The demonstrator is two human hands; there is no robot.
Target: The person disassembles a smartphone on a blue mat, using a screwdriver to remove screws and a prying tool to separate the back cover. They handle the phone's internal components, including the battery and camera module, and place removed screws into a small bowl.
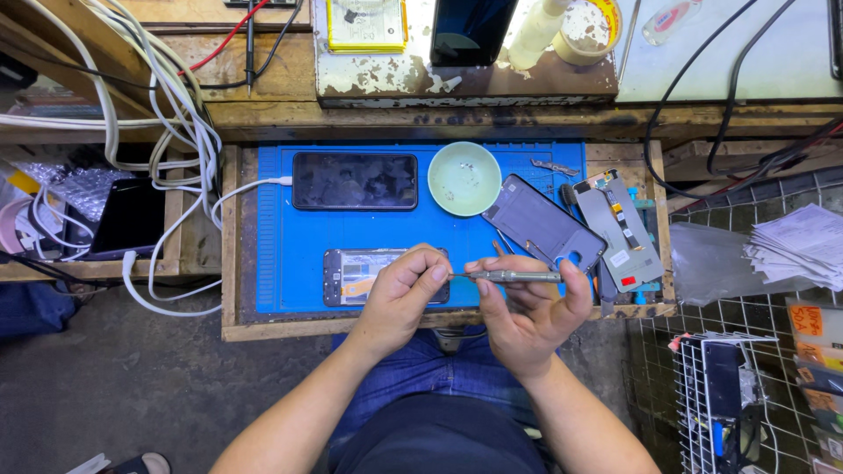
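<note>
1. We see the slim metal screwdriver [514, 276] held level just above the near edge of the bench [230, 263], between both hands and over the person's lap.
2. Our right hand [531, 320] carries its handle, fingers [577, 279] closed around the shaft; our left hand [402, 294] pinches the tip end, thumb and forefinger together on it.
3. We judge the screwdriver light, stiff and smooth; its fine tip looks easy to bend or slip, so the thicker handle is the place to grip.
4. Just beyond the left hand, an opened phone [351, 276] lies on the blue mat [272, 228]; we take it for fragile, best held by its edges.
5. Farther off sit a dark phone [355, 181] with a white cable [255, 186], and a pale green bowl [464, 178].
6. To the right lie a grey back cover [540, 224] and a grey display panel [622, 230] bearing a small white label near its lower end and a tiny red one below that.
7. On the far shelf, a flat yellow-edged package [367, 25] and a tape roll [587, 28].
8. At far right, a stack of white papers [803, 246] and an orange tag [808, 319].
</note>
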